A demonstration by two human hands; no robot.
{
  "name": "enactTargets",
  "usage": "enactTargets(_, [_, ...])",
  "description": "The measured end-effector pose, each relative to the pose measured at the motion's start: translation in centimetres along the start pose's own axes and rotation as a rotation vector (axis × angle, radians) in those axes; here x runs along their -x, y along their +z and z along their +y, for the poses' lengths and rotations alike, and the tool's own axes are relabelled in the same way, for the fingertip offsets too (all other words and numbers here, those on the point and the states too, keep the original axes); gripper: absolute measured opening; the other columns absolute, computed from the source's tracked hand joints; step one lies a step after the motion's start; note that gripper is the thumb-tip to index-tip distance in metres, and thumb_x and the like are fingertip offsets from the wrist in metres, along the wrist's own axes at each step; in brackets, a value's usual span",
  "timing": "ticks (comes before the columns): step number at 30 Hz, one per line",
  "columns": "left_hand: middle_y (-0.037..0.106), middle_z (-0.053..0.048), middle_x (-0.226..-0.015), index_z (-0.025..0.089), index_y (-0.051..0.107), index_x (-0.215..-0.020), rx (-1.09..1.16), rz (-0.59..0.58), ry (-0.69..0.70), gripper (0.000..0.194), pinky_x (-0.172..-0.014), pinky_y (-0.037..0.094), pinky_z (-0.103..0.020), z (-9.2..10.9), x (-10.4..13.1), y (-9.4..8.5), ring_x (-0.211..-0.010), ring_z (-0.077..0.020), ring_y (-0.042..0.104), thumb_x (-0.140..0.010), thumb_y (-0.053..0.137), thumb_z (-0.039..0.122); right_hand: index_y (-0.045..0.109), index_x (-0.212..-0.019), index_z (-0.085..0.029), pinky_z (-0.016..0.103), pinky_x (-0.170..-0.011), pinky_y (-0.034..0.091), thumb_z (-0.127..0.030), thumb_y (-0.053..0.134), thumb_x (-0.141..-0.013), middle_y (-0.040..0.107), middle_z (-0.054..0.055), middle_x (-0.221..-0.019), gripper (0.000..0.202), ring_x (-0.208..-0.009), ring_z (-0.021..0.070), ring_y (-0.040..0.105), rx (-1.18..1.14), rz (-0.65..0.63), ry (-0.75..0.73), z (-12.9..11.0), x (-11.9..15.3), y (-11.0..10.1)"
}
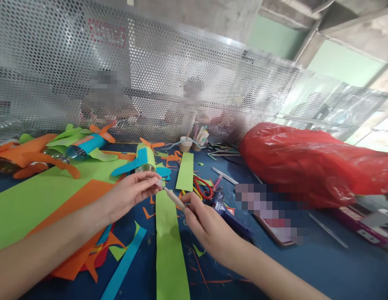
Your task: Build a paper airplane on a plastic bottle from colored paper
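Above a long green paper strip [167, 250], my right hand [201, 221] is closed around a pale, slim pen [175, 198], its tip pointing up and left. My left hand [140, 185] pinches a small whitish cap [158, 182] right by the pen's tip. Whether cap and tip touch, I cannot tell. Just behind my left fingers lies a bottle plane [145, 156] wrapped in green and blue paper, with an orange propeller [152, 144]. A shorter green strip [185, 171] lies beyond the pen.
More paper-covered bottle planes [87, 146] sit at the left on large green sheets [21, 200]. Scissors [204, 187] and a blue glue gun [231, 216] are right of centre. A phone [275, 229], a red plastic bag [306, 162] and a perforated metal screen [168, 83] stand farther out.
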State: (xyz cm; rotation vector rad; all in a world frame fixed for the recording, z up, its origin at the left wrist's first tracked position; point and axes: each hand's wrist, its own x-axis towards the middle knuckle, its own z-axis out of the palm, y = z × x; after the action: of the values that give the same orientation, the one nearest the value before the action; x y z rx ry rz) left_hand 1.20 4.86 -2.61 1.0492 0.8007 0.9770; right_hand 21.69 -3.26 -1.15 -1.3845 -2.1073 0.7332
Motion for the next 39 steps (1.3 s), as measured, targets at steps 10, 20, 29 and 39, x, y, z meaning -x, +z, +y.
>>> enactTargets(10, [0.072,0.001,-0.079,0.02,0.074,-0.083,-0.044,-0.056,0.002,0.018,-0.078,0.053,-0.019,-0.2,0.2,0.0,-0.08,-0.0117,0.066,-0.07,0.081,0.03,0.043,-0.096,-0.021,0.026,-0.056,0.031,-0.024,0.031,-0.096,0.044,-0.004,-0.069,0.011,-0.058,0.0147,0.043,0.045,-0.008,0.011,0.3,0.0,0.0])
enactTargets(20, [0.076,-0.001,-0.078,0.02,0.073,-0.086,-0.192,-0.123,0.055,0.02,-0.073,0.054,-0.022,-0.8,0.0,-0.6,-0.075,-0.0138,0.07,-0.071,0.081,0.032,0.054,-0.103,-0.018,0.024,-0.058,0.036,-0.031,0.042,-0.096,0.054,-0.001,-0.074,0.018,-0.063,0.0145,0.048,-0.066,0.06,0.06,1.3,-0.4,0.6])
enactTargets(29, [0.075,-0.002,-0.076,0.019,0.069,-0.078,-0.269,-0.17,0.07,0.02,-0.075,0.057,-0.031,-1.5,0.5,-0.5,-0.075,-0.0191,0.073,-0.072,0.079,0.034,0.064,-0.095,-0.015,0.023,-0.053,0.033,-0.035,0.046,-0.095,0.053,-0.001,-0.071,0.026,-0.061,0.0131,0.044,-0.176,0.0,0.056,1.4,-0.8,0.8])
enactTargets(39, [0.069,-0.002,-0.072,0.021,0.062,-0.096,-0.67,0.006,0.232,0.027,-0.064,0.05,-0.032,-2.3,-0.4,-0.7,-0.065,-0.0206,0.066,-0.083,0.062,0.044,0.05,-0.124,-0.011,0.032,-0.083,0.047,-0.018,0.036,-0.097,0.065,0.014,-0.109,0.031,-0.096,0.0231,0.062,0.369,0.272,0.041,3.3,-2.3,-1.2])
